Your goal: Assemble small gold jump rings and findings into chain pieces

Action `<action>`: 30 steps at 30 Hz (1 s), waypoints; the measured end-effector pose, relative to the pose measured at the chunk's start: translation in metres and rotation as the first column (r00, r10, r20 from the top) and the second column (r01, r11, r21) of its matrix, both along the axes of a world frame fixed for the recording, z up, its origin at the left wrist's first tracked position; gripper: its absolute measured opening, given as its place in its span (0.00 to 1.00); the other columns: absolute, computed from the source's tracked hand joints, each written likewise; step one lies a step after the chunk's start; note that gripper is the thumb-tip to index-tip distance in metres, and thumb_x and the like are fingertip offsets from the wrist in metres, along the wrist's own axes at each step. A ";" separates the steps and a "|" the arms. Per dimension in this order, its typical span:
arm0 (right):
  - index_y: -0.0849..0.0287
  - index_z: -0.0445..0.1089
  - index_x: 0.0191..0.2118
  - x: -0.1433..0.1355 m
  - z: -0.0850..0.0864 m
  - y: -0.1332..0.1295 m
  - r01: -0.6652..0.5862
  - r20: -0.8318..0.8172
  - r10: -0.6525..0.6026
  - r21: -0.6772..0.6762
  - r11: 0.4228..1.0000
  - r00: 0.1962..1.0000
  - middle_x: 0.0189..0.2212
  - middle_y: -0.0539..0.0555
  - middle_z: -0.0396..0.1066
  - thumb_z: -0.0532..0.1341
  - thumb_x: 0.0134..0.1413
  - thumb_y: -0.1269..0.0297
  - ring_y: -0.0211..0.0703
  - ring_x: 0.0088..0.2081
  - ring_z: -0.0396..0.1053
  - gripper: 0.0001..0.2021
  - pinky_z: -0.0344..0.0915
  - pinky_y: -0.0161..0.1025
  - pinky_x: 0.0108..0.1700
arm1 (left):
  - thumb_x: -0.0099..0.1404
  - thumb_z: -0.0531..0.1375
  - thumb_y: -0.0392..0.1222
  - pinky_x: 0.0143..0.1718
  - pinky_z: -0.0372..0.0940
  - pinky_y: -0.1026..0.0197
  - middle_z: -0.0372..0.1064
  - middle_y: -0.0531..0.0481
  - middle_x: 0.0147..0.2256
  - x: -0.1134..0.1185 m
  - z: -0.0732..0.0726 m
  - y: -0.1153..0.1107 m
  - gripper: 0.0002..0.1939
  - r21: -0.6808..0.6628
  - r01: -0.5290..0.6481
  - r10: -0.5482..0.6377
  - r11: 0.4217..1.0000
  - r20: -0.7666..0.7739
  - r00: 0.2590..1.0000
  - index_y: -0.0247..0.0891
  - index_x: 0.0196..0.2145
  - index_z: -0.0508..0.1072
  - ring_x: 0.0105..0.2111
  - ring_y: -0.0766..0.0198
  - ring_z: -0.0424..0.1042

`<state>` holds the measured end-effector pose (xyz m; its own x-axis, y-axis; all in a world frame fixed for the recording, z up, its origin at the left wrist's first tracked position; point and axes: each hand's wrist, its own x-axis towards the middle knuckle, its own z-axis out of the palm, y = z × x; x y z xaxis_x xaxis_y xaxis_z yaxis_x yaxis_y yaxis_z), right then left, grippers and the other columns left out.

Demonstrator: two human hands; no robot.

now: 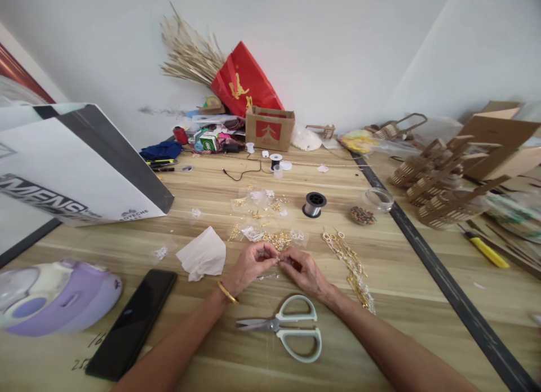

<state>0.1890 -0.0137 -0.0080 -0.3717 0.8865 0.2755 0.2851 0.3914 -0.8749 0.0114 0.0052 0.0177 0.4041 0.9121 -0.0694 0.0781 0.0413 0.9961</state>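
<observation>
My left hand (252,263) and my right hand (305,270) meet over the table, fingertips pinched close together. Between them is something tiny and pale that I cannot make out. Just beyond the fingers lies a heap of gold and silver jewellery findings (276,240) on clear plastic. A short silver chain (267,277) rests on the wood between the hands. Scissors with pale green handles (281,324) lie nearer to me, blades pointing left. To the right of my right hand stretch gold and silver chains (353,268) with ring ends.
A spool of silver wire (313,205) and a bag of dark beads (362,214) sit farther back. On the left are a white tissue (203,254), a black phone (133,324), a purple-white device (63,296) and a big white box (76,166). Small woven baskets (443,183) and a yellow cutter (486,250) lie right.
</observation>
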 end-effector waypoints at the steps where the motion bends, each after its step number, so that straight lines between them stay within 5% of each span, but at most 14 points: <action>1: 0.60 0.69 0.35 0.000 0.000 0.000 0.001 0.001 -0.001 0.005 1.000 1.000 0.25 0.50 0.64 0.56 0.57 0.64 0.36 0.25 0.60 0.07 0.57 0.33 0.28 | 0.53 0.62 0.36 0.34 0.62 0.65 0.67 0.51 0.28 0.000 0.000 0.000 0.06 0.003 0.002 -0.002 1.000 0.001 1.000 0.32 0.30 0.70 0.30 0.68 0.67; 30: 0.60 0.66 0.33 0.000 0.000 0.000 0.060 0.002 -0.061 0.059 0.996 0.998 0.23 0.49 0.62 0.54 0.59 0.64 0.35 0.24 0.58 0.07 0.55 0.32 0.26 | 0.53 0.56 0.29 0.31 0.61 0.66 0.70 0.50 0.30 -0.008 -0.009 0.005 0.09 0.121 0.056 -0.034 0.991 -0.182 0.983 0.32 0.33 0.71 0.29 0.68 0.67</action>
<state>0.1887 -0.0139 -0.0084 -0.3190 0.8899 0.3261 0.3133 0.4238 -0.8498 0.0030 0.0106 0.0088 0.4362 0.8993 -0.0314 0.2549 -0.0900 0.9628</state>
